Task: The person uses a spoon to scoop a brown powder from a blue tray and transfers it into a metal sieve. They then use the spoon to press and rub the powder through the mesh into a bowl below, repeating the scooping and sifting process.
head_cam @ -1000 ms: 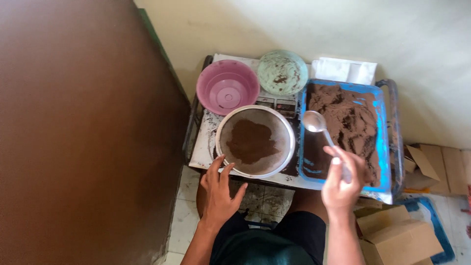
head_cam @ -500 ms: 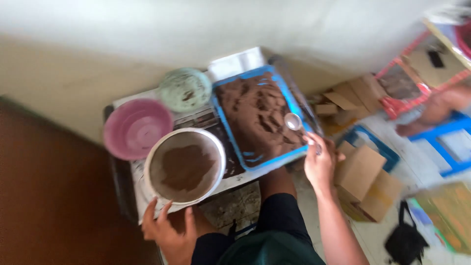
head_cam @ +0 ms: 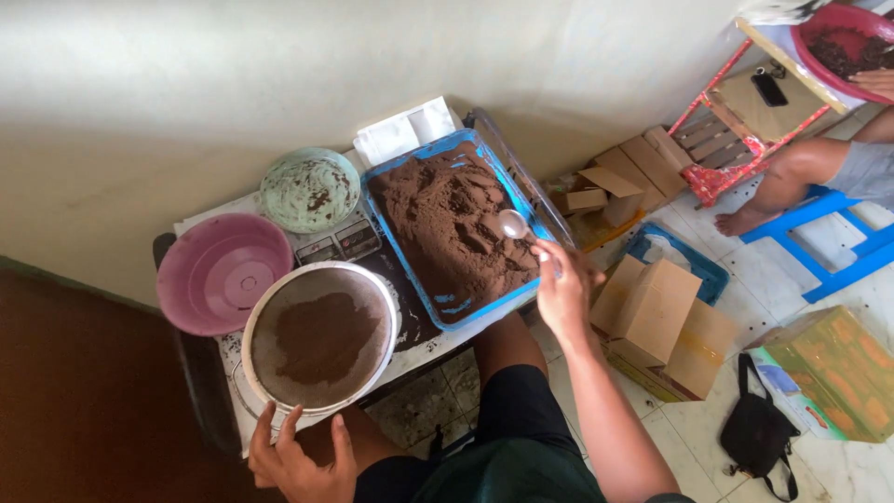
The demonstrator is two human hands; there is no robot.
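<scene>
Brown powder (head_cam: pixel 452 224) fills the blue tray (head_cam: pixel 421 298) on the small table, heaped unevenly with ridges toward the right edge. Right hand (head_cam: pixel 563 289) is closed on the handle of a metal spoon (head_cam: pixel 514 224), pinching it between thumb and fingers, and the spoon's bowl hangs just above the powder near the tray's right rim. To the left and nearer sits a round white-rimmed sieve (head_cam: pixel 321 337) with a patch of the same powder in its mesh. Left hand (head_cam: pixel 296 461) rests at the near edge below the sieve, fingers spread; it seems to touch nothing firmly, though whether it meets the sieve's rim I cannot tell. Farther left stands a pink basin (head_cam: pixel 222 272), and behind it a pale green bowl (head_cam: pixel 309 189) smeared with brown.

Doing this step well likely means dipping the spoon shallowly into a loose ridge, taking a level load so nothing spills across the gap between tray and sieve, and steadying the sieve with the free hand while the spoon travels low over the table
</scene>
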